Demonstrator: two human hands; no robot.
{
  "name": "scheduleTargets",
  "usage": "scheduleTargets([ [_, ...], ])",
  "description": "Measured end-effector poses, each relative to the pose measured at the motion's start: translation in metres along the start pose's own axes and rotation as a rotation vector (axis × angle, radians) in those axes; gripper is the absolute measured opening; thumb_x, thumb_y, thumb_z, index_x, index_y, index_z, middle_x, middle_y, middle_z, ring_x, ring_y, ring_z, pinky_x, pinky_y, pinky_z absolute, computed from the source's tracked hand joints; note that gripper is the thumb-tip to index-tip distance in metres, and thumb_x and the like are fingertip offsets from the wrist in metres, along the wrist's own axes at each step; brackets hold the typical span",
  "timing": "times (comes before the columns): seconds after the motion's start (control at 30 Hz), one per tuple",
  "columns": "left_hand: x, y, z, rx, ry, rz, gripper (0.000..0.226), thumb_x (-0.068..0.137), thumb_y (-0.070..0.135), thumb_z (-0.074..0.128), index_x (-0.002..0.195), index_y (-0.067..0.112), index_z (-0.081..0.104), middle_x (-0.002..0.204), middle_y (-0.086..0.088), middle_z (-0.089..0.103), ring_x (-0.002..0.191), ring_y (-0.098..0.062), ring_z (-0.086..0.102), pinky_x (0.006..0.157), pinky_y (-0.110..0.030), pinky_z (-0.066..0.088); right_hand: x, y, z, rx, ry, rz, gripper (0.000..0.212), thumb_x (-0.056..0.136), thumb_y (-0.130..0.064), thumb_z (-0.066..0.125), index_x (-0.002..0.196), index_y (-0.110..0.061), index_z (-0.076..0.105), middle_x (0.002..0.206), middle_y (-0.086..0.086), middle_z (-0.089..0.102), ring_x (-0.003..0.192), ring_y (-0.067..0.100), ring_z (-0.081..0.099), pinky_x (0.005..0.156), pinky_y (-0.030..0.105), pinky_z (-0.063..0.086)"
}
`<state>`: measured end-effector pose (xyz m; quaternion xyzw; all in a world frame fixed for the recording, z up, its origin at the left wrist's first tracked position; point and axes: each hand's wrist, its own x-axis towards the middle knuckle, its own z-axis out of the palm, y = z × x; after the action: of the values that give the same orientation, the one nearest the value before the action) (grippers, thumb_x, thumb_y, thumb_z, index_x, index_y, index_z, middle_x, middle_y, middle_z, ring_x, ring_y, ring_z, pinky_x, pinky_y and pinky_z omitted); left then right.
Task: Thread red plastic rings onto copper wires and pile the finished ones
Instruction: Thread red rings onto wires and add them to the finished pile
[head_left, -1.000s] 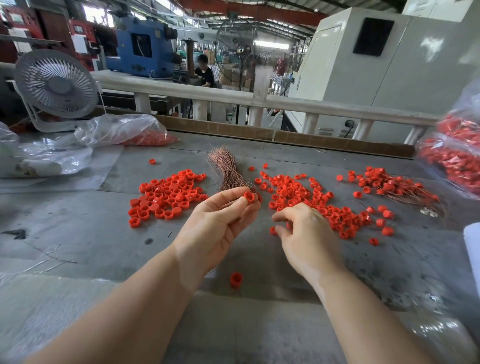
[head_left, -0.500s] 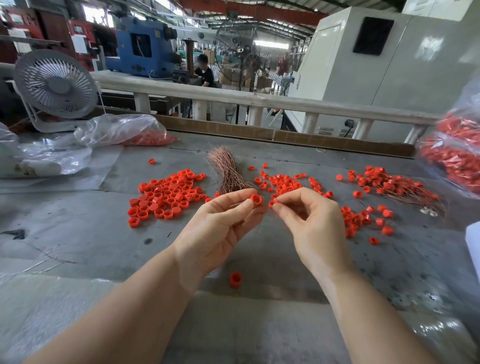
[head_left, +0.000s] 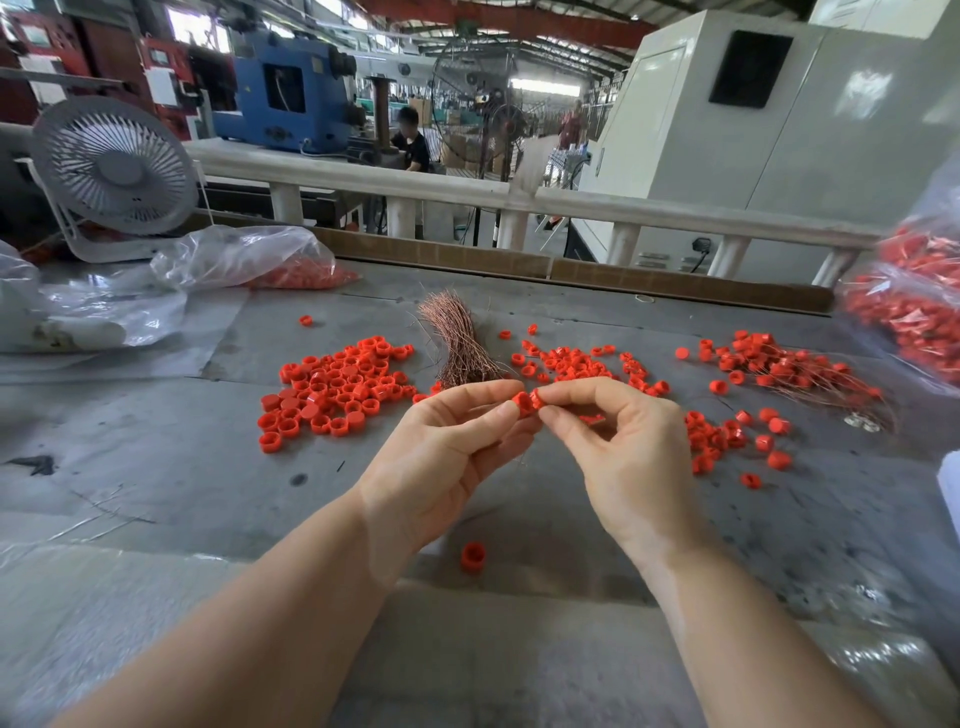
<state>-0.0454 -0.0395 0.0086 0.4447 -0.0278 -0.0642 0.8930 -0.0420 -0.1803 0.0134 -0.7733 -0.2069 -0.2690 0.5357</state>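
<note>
A grey worktable (head_left: 156, 467) fills the lower two thirds of the frame. At the right edge sits a clear bag of finished rings (head_left: 919, 322); at upper left, a white fan (head_left: 111, 166) stands behind a crumpled plastic bag (head_left: 244, 254). Left of centre lies a heap of loose red rings (head_left: 332, 389), and a second scatter of rings (head_left: 576, 361) spreads just above the hands. Toward the right, the finished pile (head_left: 789, 369) shows rings on thin wires. A bundle of copper wires (head_left: 457, 338) fans upward at centre. Below it, the left hand (head_left: 447, 462) and right hand (head_left: 628, 457) meet fingertip to fingertip, each pinching one of two red rings (head_left: 527, 402) held touching between them. A single ring (head_left: 472, 557) lies low centre, between the forearms.
</note>
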Motion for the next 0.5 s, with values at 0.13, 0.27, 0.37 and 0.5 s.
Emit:
scheduleTargets([
  [0.13,-0.0003,0.0001,0.0003,0.003,-0.006,0.001,0.022,0.067,0.003,0.062,0.088,0.003,0.066,0.078,-0.01,0.072,0.068,-0.014,0.069,0.061,-0.019,0.056,0.0,0.0008,0.001,-0.033,-0.003,-0.045,0.027,0.077,-0.002,0.072,0.078,-0.029,0.067,0.078,-0.012,0.069,0.075,0.003,0.064,0.064,0.01,0.044],
  [0.27,-0.0009,-0.0007,0.0002,0.025,-0.026,0.002,0.017,0.067,0.005,0.062,0.081,0.006,0.072,0.077,-0.009,0.072,0.068,-0.013,0.069,0.062,-0.019,0.056,-0.001,0.0013,0.0009,-0.026,-0.015,-0.094,0.026,0.076,0.001,0.071,0.078,-0.025,0.067,0.081,-0.009,0.069,0.08,0.004,0.063,0.064,0.008,0.041],
  [0.37,-0.0012,-0.001,-0.0004,0.031,-0.038,0.005,0.015,0.067,0.005,0.063,0.076,0.008,0.074,0.078,-0.01,0.072,0.068,-0.013,0.069,0.063,-0.019,0.056,-0.0015,0.0019,0.001,-0.021,-0.026,-0.112,0.023,0.076,0.003,0.071,0.078,-0.02,0.068,0.081,-0.007,0.068,0.08,0.003,0.063,0.065,0.006,0.041],
  [0.5,-0.0011,-0.0017,-0.0001,0.028,-0.028,0.015,0.018,0.066,0.004,0.063,0.082,0.005,0.07,0.078,-0.011,0.072,0.068,-0.013,0.069,0.064,-0.02,0.057,-0.0021,0.003,0.0013,-0.04,-0.038,-0.123,0.017,0.075,0.002,0.071,0.078,-0.014,0.07,0.082,-0.004,0.068,0.081,0.004,0.062,0.067,0.007,0.04],
])
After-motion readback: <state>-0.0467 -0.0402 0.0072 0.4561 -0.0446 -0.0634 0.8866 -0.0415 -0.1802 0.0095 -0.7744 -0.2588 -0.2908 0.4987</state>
